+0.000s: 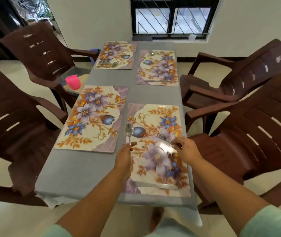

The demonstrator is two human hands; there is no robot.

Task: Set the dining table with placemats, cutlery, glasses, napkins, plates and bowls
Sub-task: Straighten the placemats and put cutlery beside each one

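The left hand [125, 155] pinches the handle of a spoon [129, 132] between thumb and fingers, the bowl pointing away from the person, above the left edge of the nearest placemat [158, 117]. The right hand [186, 150] curls its fingers round the handle of a fork [162, 138], whose tines point left and slightly away over the middle of the same mat. Near the mat's close edge lies a knife [155, 185], flat and crosswise on the floral print.

To the left of this mat sits a second placemat [92, 117], bare of cutlery. Two more lie farther along the grey table [78, 168]: the far left placemat [116, 54] carries some cutlery at its near edge, blurred, and the far right placemat [157, 67] shows a long utensil along its near edge. Brown plastic chairs [247, 134] stand on both sides, and a pink cup [73, 82] rests on the seat of the far left chair.
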